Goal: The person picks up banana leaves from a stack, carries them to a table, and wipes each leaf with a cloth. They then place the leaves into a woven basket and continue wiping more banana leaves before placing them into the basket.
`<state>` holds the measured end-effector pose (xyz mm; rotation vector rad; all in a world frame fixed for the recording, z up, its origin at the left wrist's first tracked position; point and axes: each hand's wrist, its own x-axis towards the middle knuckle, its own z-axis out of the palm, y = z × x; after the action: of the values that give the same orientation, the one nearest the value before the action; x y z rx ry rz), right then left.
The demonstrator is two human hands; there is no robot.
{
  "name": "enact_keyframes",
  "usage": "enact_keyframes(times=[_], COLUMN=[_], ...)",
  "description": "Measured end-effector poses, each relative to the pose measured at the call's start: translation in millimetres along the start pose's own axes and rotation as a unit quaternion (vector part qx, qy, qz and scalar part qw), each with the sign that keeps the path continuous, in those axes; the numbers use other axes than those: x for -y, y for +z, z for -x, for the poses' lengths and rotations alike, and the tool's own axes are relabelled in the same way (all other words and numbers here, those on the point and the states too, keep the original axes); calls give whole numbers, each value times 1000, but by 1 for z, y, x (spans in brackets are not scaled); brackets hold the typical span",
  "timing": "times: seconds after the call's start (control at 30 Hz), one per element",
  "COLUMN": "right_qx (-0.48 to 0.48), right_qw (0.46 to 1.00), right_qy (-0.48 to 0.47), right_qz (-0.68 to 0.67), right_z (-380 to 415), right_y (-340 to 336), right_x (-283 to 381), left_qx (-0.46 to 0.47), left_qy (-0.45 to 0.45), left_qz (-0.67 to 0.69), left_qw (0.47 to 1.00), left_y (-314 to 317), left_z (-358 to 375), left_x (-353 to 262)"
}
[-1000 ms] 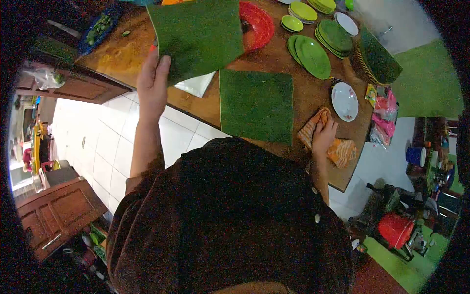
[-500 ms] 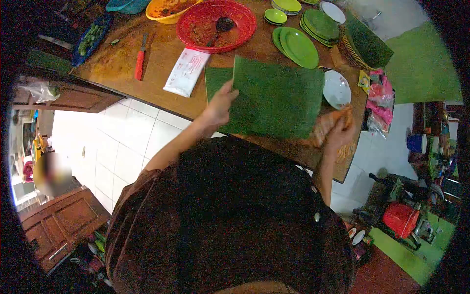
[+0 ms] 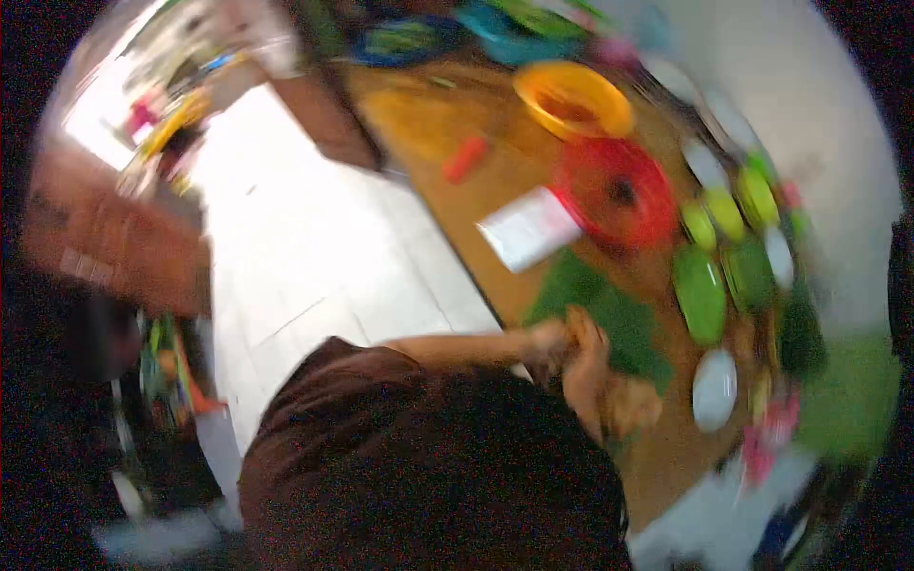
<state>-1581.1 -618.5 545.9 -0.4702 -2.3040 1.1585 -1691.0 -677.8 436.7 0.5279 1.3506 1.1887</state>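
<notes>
Motion blurs the view. My left hand (image 3: 546, 344) is close against my right hand (image 3: 586, 369) over the table's near edge; its fingers are smeared. My right hand is closed around an orange-brown cloth (image 3: 630, 404), which bunches out below it. Behind both hands, a green banana leaf (image 3: 609, 309) lies on the wooden table (image 3: 433, 128). A white packet (image 3: 529, 229) is just beyond the leaf, beside a red basin (image 3: 592, 181) with a dark spoon in it.
A yellow basin (image 3: 609, 100), a red-handled knife (image 3: 466, 160) and a blue tray (image 3: 409, 43) are farther back. Green plates (image 3: 700, 295) and a white bowl (image 3: 714, 390) stand on the right, near pink plastic (image 3: 762, 443). White floor (image 3: 314, 257) shows at left.
The view has swung round, shifting the table rightward. My left hand has let go of the leaf, which now lies on the table, and my two hands have come together.
</notes>
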Motion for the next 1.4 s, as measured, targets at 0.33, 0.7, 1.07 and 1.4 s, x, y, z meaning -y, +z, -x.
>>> enact_keyframes(times=[0.33, 0.7, 1.07, 1.4], right_qx=[-101, 7, -88, -81], right_qw=[927, 996, 982, 952], right_qy=[69, 57, 114, 135], right_qz=[355, 72, 120, 263], right_z=[12, -26, 20, -22], right_y=[-66, 8, -4, -24], right_x=[-130, -66, -63, -69], left_qx=[12, 75, 33, 15], left_qy=[-30, 7, -33, 6], left_qz=[148, 277, 319, 272], left_qw=[989, 958, 947, 962], left_y=[10, 12, 27, 17], left_z=[0, 43, 25, 9], left_x=[-19, -75, -65, -38])
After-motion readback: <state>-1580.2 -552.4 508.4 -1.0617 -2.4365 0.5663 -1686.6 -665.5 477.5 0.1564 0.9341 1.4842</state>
